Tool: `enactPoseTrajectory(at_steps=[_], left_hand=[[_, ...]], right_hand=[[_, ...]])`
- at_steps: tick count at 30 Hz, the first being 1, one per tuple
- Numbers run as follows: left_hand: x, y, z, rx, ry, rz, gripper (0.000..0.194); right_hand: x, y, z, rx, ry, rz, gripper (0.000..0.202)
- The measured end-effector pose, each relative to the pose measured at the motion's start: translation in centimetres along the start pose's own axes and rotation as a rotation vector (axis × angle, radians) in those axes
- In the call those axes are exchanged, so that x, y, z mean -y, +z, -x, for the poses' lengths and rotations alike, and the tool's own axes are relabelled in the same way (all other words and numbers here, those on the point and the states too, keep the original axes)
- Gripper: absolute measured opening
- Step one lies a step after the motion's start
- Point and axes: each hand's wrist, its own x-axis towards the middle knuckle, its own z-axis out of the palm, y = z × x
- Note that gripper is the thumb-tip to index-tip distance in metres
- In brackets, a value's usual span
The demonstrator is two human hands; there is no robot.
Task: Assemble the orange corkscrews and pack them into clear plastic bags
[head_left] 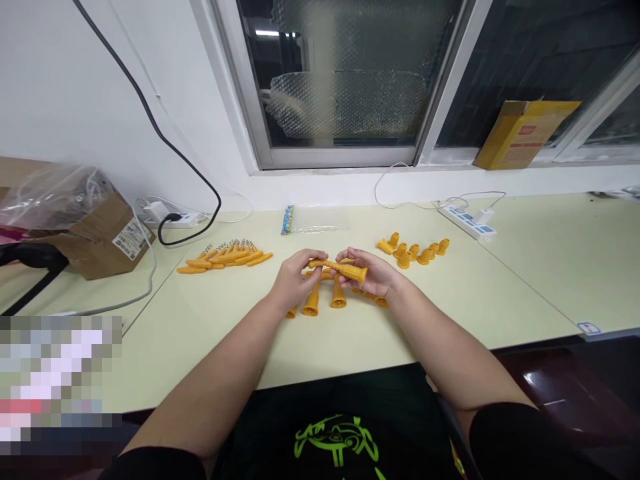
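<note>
Between my two hands is a yellow plastic piece (352, 273) with a flared, ribbed end pointing right and a narrow part pointing left. My left hand (300, 275) pinches the narrow left part. Around the ribbed part, the fingers of my right hand (373, 272) are closed. Several yellow bell-ended pieces (311, 303) lie on the table just below and behind my hands, partly hidden by them. To the left is a pile of long yellow pieces (235, 257) with metal springs at their far ends. Small yellow cups (405, 259) stand or lie to the right.
A clear plastic bag (317, 219) lies near the wall. Power strips (467, 222) with cables sit at the back right and back left. A cardboard box (107, 233) and black cable (150, 117) are at the left.
</note>
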Motion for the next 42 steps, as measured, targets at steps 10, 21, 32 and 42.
enactPoseTrajectory(at_steps=[10, 21, 32, 42], left_hand=[[1.0, -0.6, 0.1, -0.063, -0.114, 0.164, 0.028], [1.0, -0.3, -0.1, -0.066, -0.355, 0.434, 0.043], [0.2, -0.5, -1.1, -0.156, -0.871, 0.702, 0.044], [-0.5, -0.8, -1.6, -0.212, -0.957, 0.711, 0.022]], right_hand=[[0.5, -2.0, -0.4, -0.198, -0.038, 0.170, 0.028], [-0.2, -2.4, -0.9, -0.202, -0.253, 0.382, 0.045], [-1.0, -2.5, -1.1, -0.220, -0.933, 1.243, 0.008], [-0.8, -2.6, -1.1, -0.206, -1.027, 1.380, 0.012]])
